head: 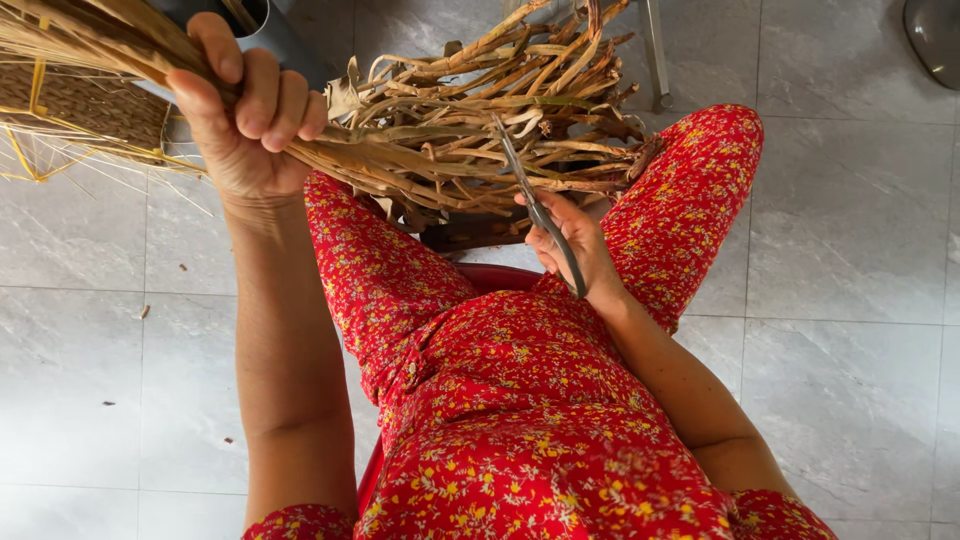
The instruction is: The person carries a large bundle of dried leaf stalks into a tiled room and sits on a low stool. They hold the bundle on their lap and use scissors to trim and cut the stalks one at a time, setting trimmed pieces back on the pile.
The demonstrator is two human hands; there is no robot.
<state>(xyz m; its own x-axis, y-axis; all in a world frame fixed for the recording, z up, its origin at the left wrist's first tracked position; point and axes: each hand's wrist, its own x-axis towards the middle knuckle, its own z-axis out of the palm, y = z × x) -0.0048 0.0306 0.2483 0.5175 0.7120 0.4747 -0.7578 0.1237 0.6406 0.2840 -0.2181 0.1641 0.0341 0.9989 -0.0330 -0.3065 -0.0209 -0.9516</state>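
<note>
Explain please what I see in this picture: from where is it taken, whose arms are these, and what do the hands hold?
There is one picture, taken by a camera worn on a person's head and looking straight down, so both arms are that person's own. The person sits on a red seat in red flowered clothes, above a grey tiled floor. The left hand grips a bundle of dried plant stalks that lies across the knees. The right hand holds metal scissors, whose blades point up into the thick stalk ends. Behind the left hand there is a woven straw piece, partly hidden. Small bits lie scattered on the floor.
</note>
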